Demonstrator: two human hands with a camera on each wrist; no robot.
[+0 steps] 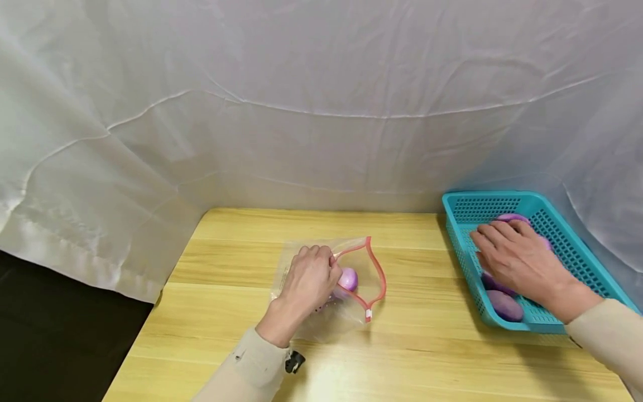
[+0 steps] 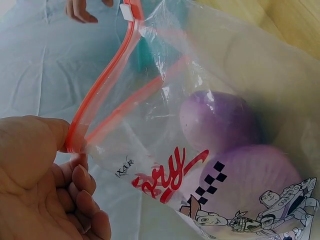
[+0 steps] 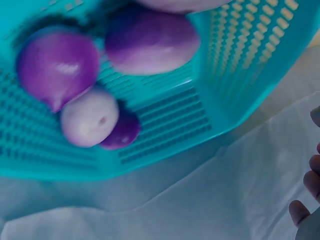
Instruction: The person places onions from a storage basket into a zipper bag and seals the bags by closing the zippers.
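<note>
Pinching the red zip [image 2: 102, 80] of a clear bag [image 2: 150, 110] between thumb and forefinger with the left hand [image 1: 307, 276], and curling the remaining fingers below. Kept gaping toward the right of the bench [image 1: 241, 312], with a white slider [image 1: 369, 314] at the near corner of the mouth. Loaded with two purple onions [image 2: 220, 117], overlapping in the left wrist view, partly behind red lettering [image 2: 170, 175], black checks [image 2: 210, 182] and cartoon figures [image 2: 265, 210] printed on the plastic. Reaching over the teal basket [image 1: 572, 254], well apart from the bag, with the right hand [image 1: 517, 259], with fingers loosely bent and somewhat spread. Impossible to tell whether touching anything beneath the palm. Stocked, in the right wrist view, with an oblong onion [image 3: 152, 42], a round, deep purple one with a pointed tip, a paler one just beside it, a small dark one partly hidden behind that, and another cut off by the top edge. Covered to the wrists by beige sleeves [image 1: 251, 363], with a small black device [image 1: 295, 362] beside the left cuff. Backed by a wrinkled pale cloth [image 1: 321, 151] behind the bench.
</note>
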